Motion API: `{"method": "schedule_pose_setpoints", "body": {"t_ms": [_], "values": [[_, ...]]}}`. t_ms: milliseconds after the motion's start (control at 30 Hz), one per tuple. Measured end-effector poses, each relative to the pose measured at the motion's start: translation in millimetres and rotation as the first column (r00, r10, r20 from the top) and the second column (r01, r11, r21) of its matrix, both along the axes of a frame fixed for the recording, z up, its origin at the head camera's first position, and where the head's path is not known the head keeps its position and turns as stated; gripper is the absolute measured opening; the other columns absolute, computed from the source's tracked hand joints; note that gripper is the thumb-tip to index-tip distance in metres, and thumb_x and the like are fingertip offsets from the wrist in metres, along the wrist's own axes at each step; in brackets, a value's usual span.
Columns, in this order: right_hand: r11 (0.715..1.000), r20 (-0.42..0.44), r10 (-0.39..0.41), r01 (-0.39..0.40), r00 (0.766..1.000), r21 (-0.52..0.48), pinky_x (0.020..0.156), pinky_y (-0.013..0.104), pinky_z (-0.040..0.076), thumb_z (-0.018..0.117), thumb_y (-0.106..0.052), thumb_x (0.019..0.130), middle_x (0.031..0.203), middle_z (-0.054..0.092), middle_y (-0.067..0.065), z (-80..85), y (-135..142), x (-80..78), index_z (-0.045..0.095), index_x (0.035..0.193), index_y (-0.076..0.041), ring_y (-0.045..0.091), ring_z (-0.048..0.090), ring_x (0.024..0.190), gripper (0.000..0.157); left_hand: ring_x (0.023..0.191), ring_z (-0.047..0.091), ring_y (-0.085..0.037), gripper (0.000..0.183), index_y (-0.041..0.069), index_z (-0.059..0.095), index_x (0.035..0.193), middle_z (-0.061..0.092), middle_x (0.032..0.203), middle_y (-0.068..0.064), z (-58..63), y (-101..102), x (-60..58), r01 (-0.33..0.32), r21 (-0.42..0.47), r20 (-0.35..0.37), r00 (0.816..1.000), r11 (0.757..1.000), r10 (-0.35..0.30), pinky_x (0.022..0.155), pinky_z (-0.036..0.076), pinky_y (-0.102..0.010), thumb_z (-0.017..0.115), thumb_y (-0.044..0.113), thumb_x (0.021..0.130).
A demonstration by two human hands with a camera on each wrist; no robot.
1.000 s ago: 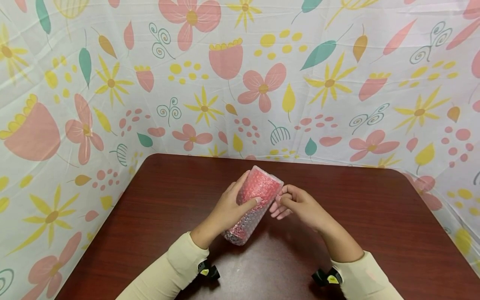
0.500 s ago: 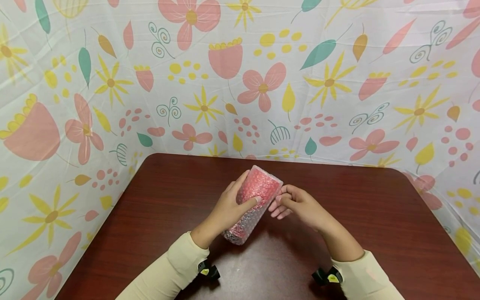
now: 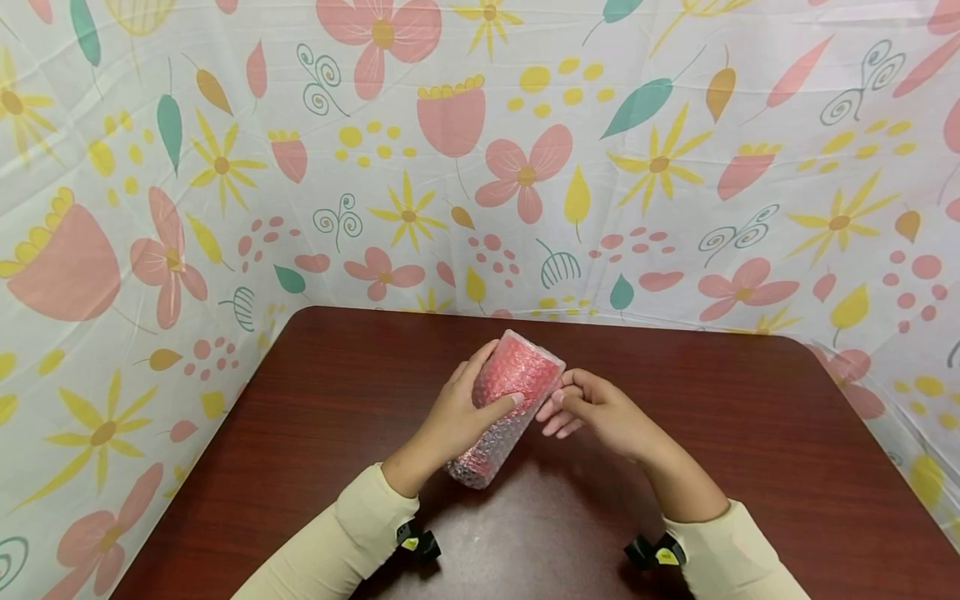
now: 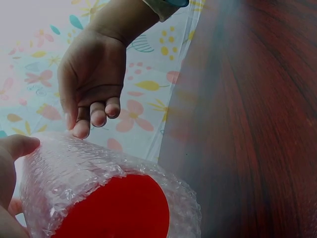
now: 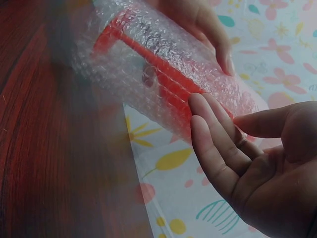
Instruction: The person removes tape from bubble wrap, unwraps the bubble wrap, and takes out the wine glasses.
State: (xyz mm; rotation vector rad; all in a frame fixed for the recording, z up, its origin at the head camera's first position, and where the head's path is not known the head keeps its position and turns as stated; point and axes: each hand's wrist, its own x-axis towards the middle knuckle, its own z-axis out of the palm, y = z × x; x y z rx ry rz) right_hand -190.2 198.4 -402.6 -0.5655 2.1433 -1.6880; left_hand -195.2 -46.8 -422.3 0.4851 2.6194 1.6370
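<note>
A red, roughly cylindrical thing wrapped in clear bubble wrap [image 3: 517,379] is tilted above the middle of the table. My left hand [image 3: 457,408] grips it from the left, thumb across its upper face and fingers around the far side. A flat red round end [image 4: 124,208] shows inside the wrap in the left wrist view. My right hand [image 3: 600,408] is at the upper right edge, its thumb and forefinger pinching the edge of the bubble wrap [image 5: 188,59]. The other right fingers are loosely bent, touching or just beside the wrap. The exact kind of the red thing is unclear.
A dark red-brown wooden table [image 3: 315,400] lies below the hands. Behind and to the sides hangs a white cloth [image 3: 525,250] printed with flowers and leaves. Black straps [image 3: 420,542] with small devices sit on both wrists.
</note>
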Motion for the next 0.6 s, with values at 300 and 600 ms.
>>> {"method": "schedule_pose_setpoints", "body": {"t_ms": [300, 600], "values": [[1.000, -0.011, 0.017, -0.017, 1.000, 0.001, 0.078, 0.045, 0.061, 0.041, -0.015, 0.109, 0.115, 0.065, 0.037, -0.5, 1.6, 0.2, 0.043, 0.120, 0.008, 0.030, 0.076, 0.087, 0.025, 0.121, 0.056, -0.025, 0.080, 0.055, 0.026, 0.152, 0.049, 0.143, -0.004, -0.9, -0.3, -0.3, -0.007, 0.003, 0.003, 1.000, 1.000, 0.007, 0.096, 0.051, -0.048, 0.074, 0.048, 0.088], [1.000, -0.003, 0.009, -0.009, 1.000, 0.001, 0.077, 0.041, 0.061, 0.044, -0.015, 0.108, 0.113, 0.070, 0.030, -1.5, 2.3, -0.2, 0.043, 0.119, 0.007, 0.031, 0.076, 0.086, 0.024, 0.120, 0.055, -0.023, 0.081, 0.051, 0.029, 0.153, 0.049, 0.144, -0.003, 0.6, 0.3, 1.2, -0.014, 0.018, -0.011, 1.000, 1.000, 0.015, 0.096, 0.051, -0.047, 0.076, 0.043, 0.087]]}}
